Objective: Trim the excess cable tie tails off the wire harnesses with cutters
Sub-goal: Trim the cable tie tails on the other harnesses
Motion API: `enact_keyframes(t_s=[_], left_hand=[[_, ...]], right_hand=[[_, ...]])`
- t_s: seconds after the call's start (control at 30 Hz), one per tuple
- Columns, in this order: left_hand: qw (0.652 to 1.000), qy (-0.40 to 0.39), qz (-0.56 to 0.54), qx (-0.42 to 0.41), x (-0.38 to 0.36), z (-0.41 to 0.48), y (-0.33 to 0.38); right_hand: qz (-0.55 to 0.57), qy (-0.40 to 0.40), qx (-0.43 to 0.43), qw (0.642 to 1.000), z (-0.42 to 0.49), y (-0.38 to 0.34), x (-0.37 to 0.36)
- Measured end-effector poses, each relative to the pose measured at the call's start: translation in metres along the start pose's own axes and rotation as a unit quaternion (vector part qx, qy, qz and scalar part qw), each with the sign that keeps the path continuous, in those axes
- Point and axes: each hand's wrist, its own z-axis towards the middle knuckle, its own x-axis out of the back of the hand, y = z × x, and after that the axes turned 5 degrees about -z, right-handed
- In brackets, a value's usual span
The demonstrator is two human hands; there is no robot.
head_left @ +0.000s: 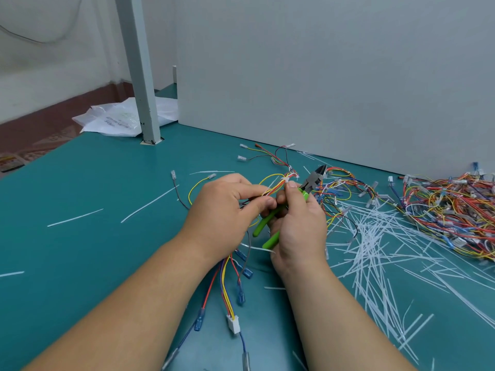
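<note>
Cut tails [375, 242] lay thick at three o'clock; we judged much trimmed. The grip of our left hand [227, 207] pinched one harness [284, 181]; that of our right hand [301, 228] clamped the cutters [314, 180].

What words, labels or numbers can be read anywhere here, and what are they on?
Nothing here can be read.
On the plastic bag: dark printed lines, too blurred to read.
On the packet on the floor, far left: coloured print, too blurred to read.
On the cutters and wire harness: no marking shows.
</note>
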Motion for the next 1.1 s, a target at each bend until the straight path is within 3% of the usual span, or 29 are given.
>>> enact_keyframes(t_s=[0.17,0.37,0.63,0.83,1.1], left_hand=[[0.995,0.085,0.029,0.032,0.003,0.004,-0.008],[0.993,0.094,0.032,0.064,0.005,0.004,-0.012],[0.993,0.097,0.044,0.059,0.004,0.004,-0.008],[0.994,0.097,0.004,0.057,0.002,0.002,-0.006],[0.991,0.051,-0.101,0.076,0.000,0.003,-0.002]], right_hand=[[-0.087,-0.031,0.052,0.994,-0.004,0.001,0.000],[-0.192,-0.125,0.122,0.966,-0.011,0.004,0.000],[-0.242,-0.095,0.151,0.954,-0.013,0.005,-0.001],[-0.235,-0.078,0.110,0.963,-0.009,0.003,0.001],[-0.111,-0.097,-0.017,0.989,-0.006,-0.003,0.000]])
